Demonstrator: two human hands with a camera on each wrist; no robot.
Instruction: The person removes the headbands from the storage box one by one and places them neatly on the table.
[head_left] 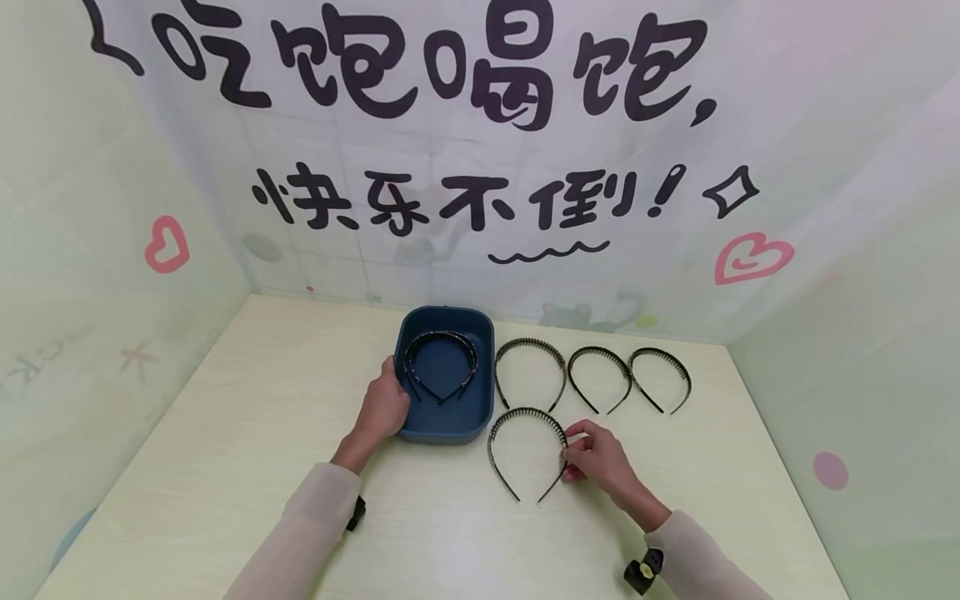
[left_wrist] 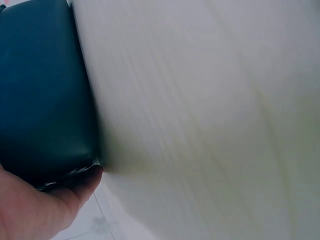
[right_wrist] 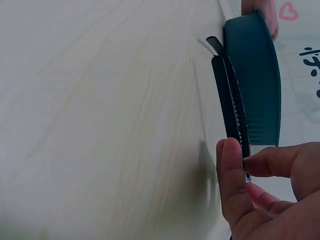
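My left hand point(head_left: 384, 404) grips the left side of a dark blue plastic bin point(head_left: 444, 437), thumb over its edge; in the left wrist view part of that hand point(left_wrist: 37, 210) shows at the bin's corner. Inside the bin lie dark headbands point(head_left: 442, 335), overlapping so that I cannot tell how many. My right hand point(head_left: 596, 458) pinches the right arm of a black toothed headband point(head_left: 528, 412), just right of the bin's front. In the right wrist view the held headband point(right_wrist: 227, 100) appears edge-on between thumb and fingers, raised off the table.
Three more toothed headbands lie in a row right of the bin: one beside it point(head_left: 529, 342), a middle one point(head_left: 600, 351) and a far right one point(head_left: 662, 352). The pale wooden table point(head_left: 450, 533) is bounded by printed cloth walls point(head_left: 450, 275) at back and sides.
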